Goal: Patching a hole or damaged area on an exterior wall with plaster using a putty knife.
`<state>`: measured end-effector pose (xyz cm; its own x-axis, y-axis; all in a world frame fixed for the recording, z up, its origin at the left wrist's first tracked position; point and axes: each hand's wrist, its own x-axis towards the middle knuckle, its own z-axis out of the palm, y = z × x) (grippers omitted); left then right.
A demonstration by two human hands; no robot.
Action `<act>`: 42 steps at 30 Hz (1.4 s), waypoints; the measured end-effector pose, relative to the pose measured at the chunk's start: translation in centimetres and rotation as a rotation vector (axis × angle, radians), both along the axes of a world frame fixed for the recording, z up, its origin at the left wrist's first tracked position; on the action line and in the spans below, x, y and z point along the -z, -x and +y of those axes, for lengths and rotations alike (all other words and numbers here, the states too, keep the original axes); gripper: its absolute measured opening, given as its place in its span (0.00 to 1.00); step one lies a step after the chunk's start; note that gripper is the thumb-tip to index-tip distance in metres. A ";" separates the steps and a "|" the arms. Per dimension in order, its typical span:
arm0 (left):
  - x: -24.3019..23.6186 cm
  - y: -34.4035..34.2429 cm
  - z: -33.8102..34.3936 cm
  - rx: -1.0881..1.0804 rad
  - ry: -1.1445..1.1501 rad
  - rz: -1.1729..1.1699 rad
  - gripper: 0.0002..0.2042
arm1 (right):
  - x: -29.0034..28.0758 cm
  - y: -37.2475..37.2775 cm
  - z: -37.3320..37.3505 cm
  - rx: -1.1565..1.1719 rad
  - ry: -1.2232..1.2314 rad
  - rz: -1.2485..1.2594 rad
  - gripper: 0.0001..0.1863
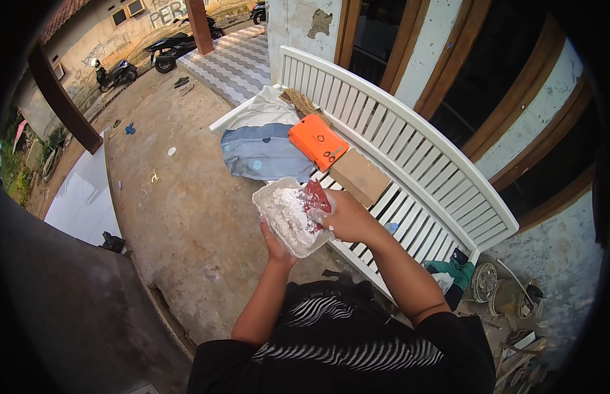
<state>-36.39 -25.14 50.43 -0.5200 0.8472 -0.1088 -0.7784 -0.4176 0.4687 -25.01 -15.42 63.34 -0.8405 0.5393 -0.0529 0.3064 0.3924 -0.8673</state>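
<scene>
My left hand [277, 245] grips a squarish, whitish plastic tub [307, 248] from its near left side, fingers mostly hidden beneath it. Inside lies white powder or paste [279, 205], lumpy and spread up the walls. A red scraper [315, 196] smeared with white is held in my right hand [348, 217], at the tub's right side. That hand is closed round the scraper, and its lower edge reaches the white material. Both hands are in front of me, beside the bench seat.
A white slatted bench [436, 148] curves along the right, bearing an orange case [317, 141], a brown cardboard box [361, 177] and a blue-grey cloth or bag [256, 152]. Buckets [508, 297] stand past its near end. Motorbikes [170, 51] are parked far left.
</scene>
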 end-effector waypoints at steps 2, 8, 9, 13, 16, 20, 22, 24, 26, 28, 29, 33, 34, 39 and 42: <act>0.1 -0.5 0.2 -0.020 0.011 0.010 0.35 | 0.1 0.8 -1.2 -0.053 -0.001 -0.006 0.16; 0.6 -0.3 0.2 -0.006 -0.023 0.070 0.34 | 1.4 2.4 -2.1 0.083 -0.122 -0.030 0.16; 0.6 -0.2 0.2 -0.010 -0.002 0.064 0.33 | 1.4 2.5 -1.9 0.084 -0.134 -0.020 0.17; 0.4 0.3 0.5 -0.014 -0.020 0.056 0.33 | 1.2 2.5 -1.4 0.107 -0.125 0.023 0.17; -0.3 0.6 0.4 -0.067 -0.001 0.086 0.33 | 0.7 1.8 -1.0 0.159 -0.195 0.008 0.17; -0.7 0.9 -0.3 -0.040 -0.104 0.028 0.35 | -0.1 0.8 -0.5 0.103 -0.175 -0.003 0.15; -0.8 0.8 -0.4 -0.054 -0.091 0.048 0.36 | -0.1 1.3 -1.6 0.095 -0.185 -0.012 0.15; -1.1 0.4 -0.3 -0.023 -0.129 0.118 0.37 | 0.1 2.0 -2.3 0.088 -0.198 -0.020 0.15; -0.7 0.4 0.0 -0.022 -0.116 0.126 0.37 | 0.8 2.7 -2.5 0.173 -0.260 0.008 0.15; -0.5 0.6 0.0 -0.020 -0.102 0.134 0.36 | 0.9 3.1 -2.3 0.176 -0.249 0.015 0.16; -0.9 0.9 -0.1 -0.026 -0.113 0.130 0.36 | 0.6 2.9 -2.0 0.169 -0.213 0.089 0.16; -2.0 2.8 -0.4 -0.116 -0.142 0.067 0.36 | -2.0 1.2 -0.9 0.242 -0.048 0.199 0.15; -1.9 3.2 -0.6 -0.129 -0.143 0.067 0.36 | -2.9 0.9 -0.6 0.226 0.044 0.180 0.14; -2.2 2.8 -1.0 -0.047 -0.154 0.058 0.37 | -1.0 3.4 -1.5 0.075 -0.177 0.087 0.15; -2.2 3.3 -1.6 -0.055 -0.139 0.111 0.36 | -0.2 5.3 -2.2 0.111 -0.096 0.158 0.16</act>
